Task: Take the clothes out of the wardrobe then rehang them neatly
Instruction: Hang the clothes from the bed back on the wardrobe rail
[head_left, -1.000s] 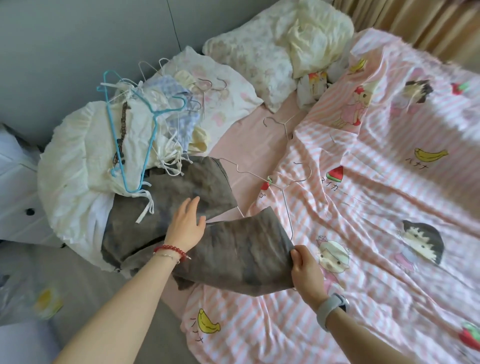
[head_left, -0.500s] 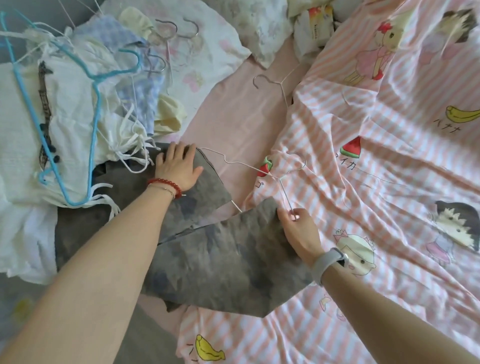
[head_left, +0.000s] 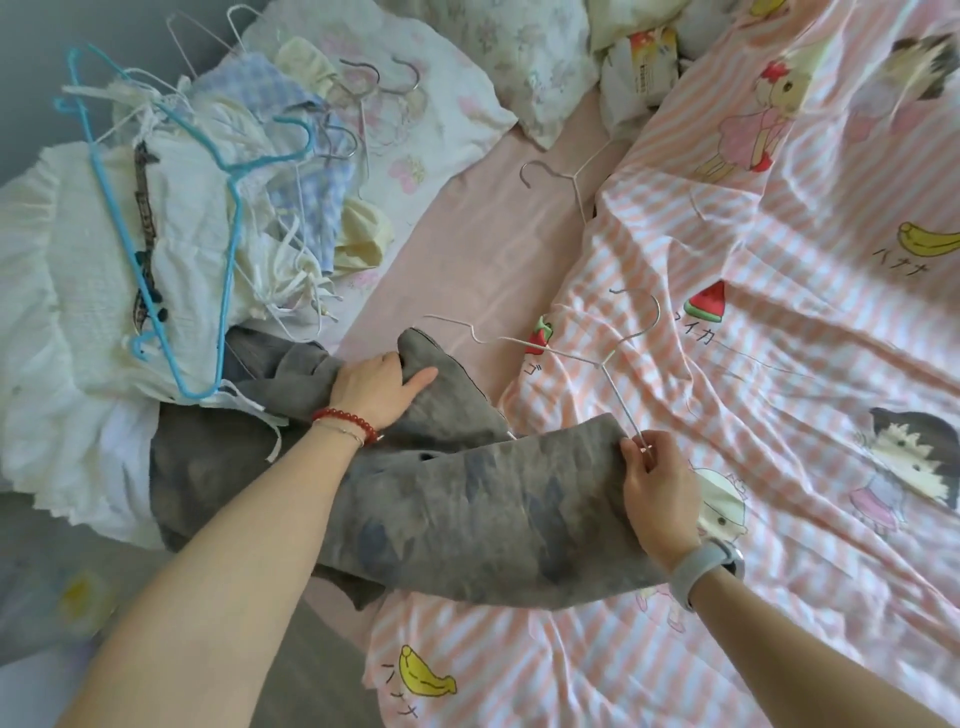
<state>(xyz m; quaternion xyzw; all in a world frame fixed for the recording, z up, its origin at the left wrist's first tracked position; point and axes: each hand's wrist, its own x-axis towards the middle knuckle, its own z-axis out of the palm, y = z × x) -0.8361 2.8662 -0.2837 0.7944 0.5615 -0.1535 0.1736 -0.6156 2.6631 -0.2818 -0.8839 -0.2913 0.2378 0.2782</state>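
Both hands are working: my left hand (head_left: 382, 387) is gripping the grey trousers (head_left: 457, 514), my right hand (head_left: 657, 496) is pinching the white wire hanger (head_left: 605, 364) on the striped duvet (head_left: 779, 415).

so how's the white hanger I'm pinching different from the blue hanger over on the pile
The white hanger is thin wire with a bare metal hook, and lies on the striped duvet; the blue hanger is bright blue throughout and rests on the pale clothes pile. Your right hand pinches the white one's arm, while nobody touches the blue one. The white one's end is tucked at the grey garment; the blue one lies bare on top. Both lie flat.
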